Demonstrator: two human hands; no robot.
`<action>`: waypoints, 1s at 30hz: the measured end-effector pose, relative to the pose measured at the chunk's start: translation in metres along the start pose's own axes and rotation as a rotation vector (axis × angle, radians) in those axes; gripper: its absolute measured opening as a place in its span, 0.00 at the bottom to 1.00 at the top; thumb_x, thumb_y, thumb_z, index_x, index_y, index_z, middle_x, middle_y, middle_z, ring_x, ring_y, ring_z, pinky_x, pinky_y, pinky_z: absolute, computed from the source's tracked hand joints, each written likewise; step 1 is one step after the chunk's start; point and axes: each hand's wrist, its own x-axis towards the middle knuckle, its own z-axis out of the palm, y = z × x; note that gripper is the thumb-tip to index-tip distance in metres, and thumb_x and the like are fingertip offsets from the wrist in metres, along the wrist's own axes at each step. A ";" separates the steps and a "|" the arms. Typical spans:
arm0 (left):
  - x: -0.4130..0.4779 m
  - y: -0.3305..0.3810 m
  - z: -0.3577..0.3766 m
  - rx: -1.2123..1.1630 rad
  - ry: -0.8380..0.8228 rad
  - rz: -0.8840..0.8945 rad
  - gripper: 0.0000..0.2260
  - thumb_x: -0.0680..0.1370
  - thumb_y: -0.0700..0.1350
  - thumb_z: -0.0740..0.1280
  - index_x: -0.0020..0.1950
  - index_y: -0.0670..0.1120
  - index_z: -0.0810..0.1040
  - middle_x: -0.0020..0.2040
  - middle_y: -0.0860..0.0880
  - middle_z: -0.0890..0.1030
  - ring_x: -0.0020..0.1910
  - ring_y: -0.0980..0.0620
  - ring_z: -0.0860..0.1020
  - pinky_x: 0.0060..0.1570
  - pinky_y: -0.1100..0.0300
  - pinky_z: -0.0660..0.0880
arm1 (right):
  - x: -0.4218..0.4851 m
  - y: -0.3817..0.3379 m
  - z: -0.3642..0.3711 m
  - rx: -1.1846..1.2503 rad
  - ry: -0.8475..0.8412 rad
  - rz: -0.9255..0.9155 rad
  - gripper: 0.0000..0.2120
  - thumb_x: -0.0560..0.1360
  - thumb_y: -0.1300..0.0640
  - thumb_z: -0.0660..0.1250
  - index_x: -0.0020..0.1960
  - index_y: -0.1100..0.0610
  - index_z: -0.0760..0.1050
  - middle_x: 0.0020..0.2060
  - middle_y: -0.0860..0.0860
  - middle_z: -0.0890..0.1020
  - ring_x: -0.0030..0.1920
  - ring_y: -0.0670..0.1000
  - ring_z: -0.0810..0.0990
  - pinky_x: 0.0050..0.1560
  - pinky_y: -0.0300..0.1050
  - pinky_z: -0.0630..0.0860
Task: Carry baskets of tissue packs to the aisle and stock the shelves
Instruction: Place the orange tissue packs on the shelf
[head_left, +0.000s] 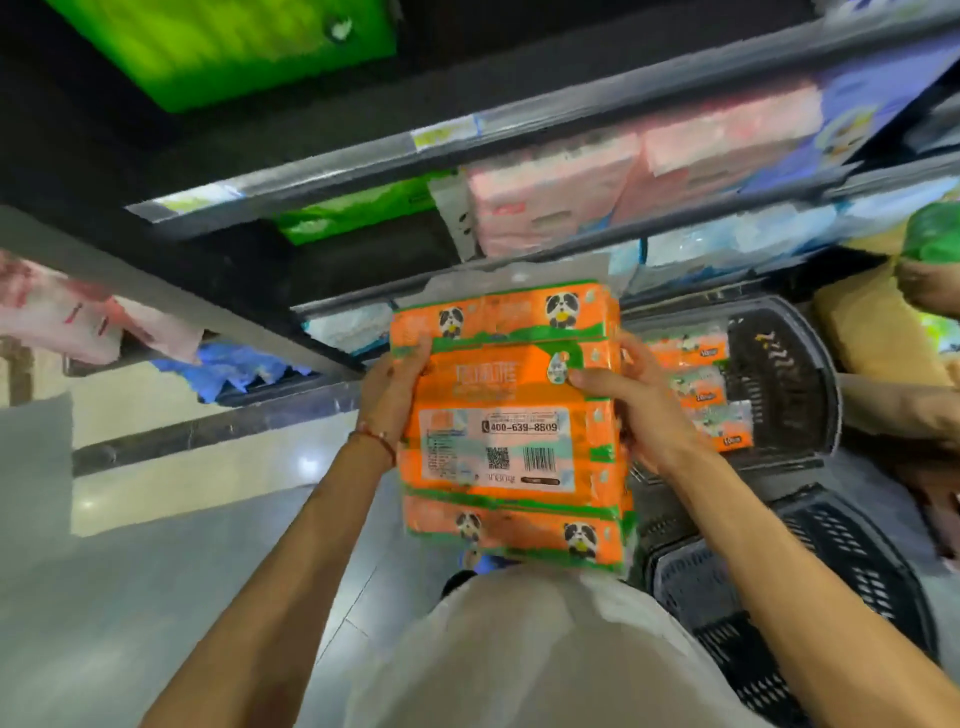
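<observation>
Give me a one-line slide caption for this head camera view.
Left hand and right hand grip an orange panda-print tissue pack before the shelves; a dark basket beside holds more packs.

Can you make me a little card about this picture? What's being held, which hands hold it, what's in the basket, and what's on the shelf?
held: orange tissue pack with panda pictures
left hand: grips the pack's left edge
right hand: grips its right edge, thumb on the front
basket: dark, to the right, holds more orange packs
shelf: pink packs and green packs, blurred
</observation>
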 end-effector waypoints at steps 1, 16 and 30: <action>-0.012 -0.004 -0.010 -0.007 0.096 0.103 0.10 0.79 0.50 0.72 0.55 0.46 0.80 0.47 0.55 0.86 0.44 0.63 0.84 0.54 0.52 0.82 | -0.007 -0.002 0.018 -0.055 0.018 -0.024 0.46 0.56 0.53 0.88 0.70 0.55 0.72 0.57 0.55 0.87 0.55 0.59 0.87 0.58 0.64 0.83; -0.141 -0.053 -0.099 -0.156 -0.181 0.244 0.46 0.65 0.52 0.81 0.79 0.52 0.64 0.68 0.47 0.80 0.64 0.45 0.81 0.60 0.42 0.79 | -0.093 0.001 0.191 -0.245 -0.255 -0.178 0.28 0.78 0.39 0.64 0.74 0.49 0.74 0.61 0.45 0.86 0.59 0.47 0.85 0.54 0.42 0.80; -0.159 -0.074 -0.159 -0.610 -0.191 -0.057 0.41 0.57 0.56 0.86 0.67 0.45 0.78 0.60 0.38 0.83 0.58 0.36 0.83 0.51 0.41 0.82 | -0.125 0.017 0.211 -0.474 -0.530 -0.186 0.21 0.87 0.48 0.57 0.79 0.50 0.69 0.72 0.42 0.77 0.68 0.35 0.77 0.62 0.30 0.75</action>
